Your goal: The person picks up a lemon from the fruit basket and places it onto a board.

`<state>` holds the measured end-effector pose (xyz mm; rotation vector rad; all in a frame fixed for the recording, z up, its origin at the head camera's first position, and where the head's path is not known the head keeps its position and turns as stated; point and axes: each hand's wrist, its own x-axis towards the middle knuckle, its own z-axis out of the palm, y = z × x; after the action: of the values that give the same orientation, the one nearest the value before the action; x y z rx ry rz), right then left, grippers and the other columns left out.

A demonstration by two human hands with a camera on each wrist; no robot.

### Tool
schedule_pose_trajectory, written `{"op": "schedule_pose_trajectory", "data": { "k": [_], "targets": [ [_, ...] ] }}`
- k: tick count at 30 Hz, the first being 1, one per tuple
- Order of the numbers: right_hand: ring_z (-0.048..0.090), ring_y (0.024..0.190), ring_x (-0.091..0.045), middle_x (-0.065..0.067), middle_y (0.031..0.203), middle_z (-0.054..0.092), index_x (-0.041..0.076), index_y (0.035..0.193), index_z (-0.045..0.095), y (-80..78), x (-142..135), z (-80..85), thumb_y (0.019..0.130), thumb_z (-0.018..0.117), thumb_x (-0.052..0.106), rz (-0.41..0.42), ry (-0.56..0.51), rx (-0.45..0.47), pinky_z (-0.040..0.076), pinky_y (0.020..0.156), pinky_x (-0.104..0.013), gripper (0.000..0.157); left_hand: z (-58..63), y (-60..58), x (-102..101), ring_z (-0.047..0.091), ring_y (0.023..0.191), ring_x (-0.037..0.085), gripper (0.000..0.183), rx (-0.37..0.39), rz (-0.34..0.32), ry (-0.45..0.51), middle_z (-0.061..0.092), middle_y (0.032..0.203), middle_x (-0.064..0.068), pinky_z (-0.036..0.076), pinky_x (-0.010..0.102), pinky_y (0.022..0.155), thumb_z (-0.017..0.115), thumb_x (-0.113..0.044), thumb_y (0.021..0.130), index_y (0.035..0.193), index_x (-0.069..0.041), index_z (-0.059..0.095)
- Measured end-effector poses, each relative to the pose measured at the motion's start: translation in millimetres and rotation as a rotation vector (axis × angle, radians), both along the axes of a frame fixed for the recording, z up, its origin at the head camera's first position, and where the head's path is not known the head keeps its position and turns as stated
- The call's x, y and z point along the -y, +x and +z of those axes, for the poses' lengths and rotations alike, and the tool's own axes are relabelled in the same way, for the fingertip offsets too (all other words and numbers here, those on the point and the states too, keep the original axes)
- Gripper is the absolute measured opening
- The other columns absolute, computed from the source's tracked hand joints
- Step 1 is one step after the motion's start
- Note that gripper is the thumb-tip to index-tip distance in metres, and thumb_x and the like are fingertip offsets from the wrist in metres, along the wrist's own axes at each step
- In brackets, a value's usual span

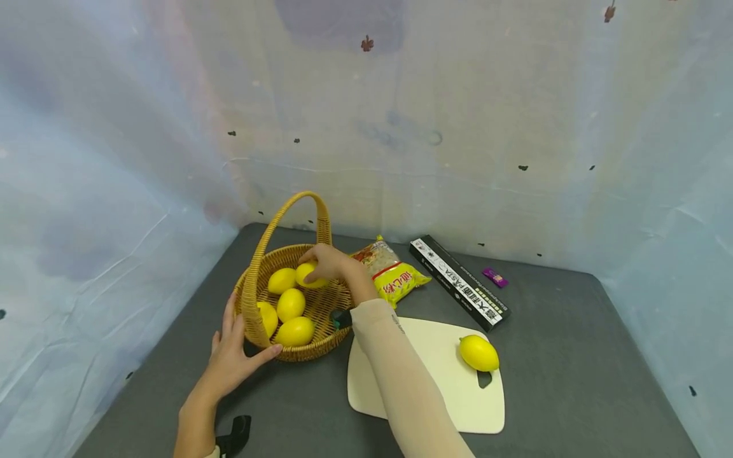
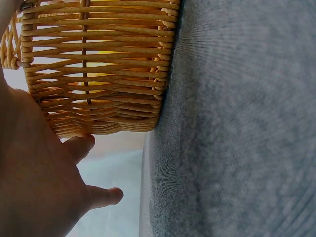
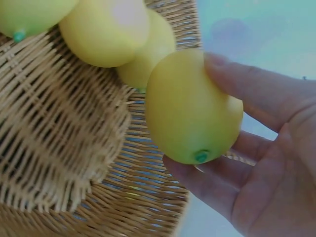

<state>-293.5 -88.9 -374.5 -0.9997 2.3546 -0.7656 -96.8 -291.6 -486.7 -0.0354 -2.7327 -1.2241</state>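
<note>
A wicker basket (image 1: 323, 348) with a tall arched handle stands on the left of the table, several yellow lemons (image 1: 291, 305) inside it. At the far side of the basket's inside, my right hand (image 1: 328, 262) holds one lemon (image 3: 190, 106) between thumb and fingers, its green stem end showing in the right wrist view. Beside the basket's left wall, my left hand (image 1: 233, 356) has its fingers spread against the outside and its thumb at the front rim. The woven wall (image 2: 103, 64) fills the top of the left wrist view.
A cream cutting board (image 1: 424, 381) lies right of the basket, partly under my right forearm, with another lemon (image 1: 478, 353) on it. Behind are a yellow food packet (image 1: 395, 277), a black pasta box (image 1: 460, 282) and a small purple packet (image 1: 495, 277). Pale sheeting surrounds the table.
</note>
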Motion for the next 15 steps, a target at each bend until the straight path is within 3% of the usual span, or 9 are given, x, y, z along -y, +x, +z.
{"op": "schedule_pose_trajectory", "data": {
  "k": [7,15],
  "targets": [
    [0.049,0.133,-0.023,-0.006,0.145,0.053,0.012,0.142,0.058,1.9,-10,15.6,0.095,0.071,0.016,0.013,-0.013,-0.032,0.046,0.101,-0.032,0.049,0.8,-0.4,0,0.003,0.144,0.057,0.104,-0.003,-0.005,0.001,-0.03,0.161,-0.002,-0.004,0.084,0.097,0.076,-0.04,0.088,0.162,-0.029,0.004],
    [0.046,0.136,-0.023,-0.005,0.145,0.053,0.013,0.142,0.058,4.8,-19,21.9,0.094,0.071,0.017,0.01,-0.026,-0.025,0.045,0.104,-0.035,0.049,0.7,-0.5,0,0.004,0.143,0.058,0.106,0.009,0.001,-0.001,-0.031,0.16,-0.003,-0.005,0.083,0.098,0.077,-0.041,0.087,0.161,-0.031,0.001]
  ]
}}
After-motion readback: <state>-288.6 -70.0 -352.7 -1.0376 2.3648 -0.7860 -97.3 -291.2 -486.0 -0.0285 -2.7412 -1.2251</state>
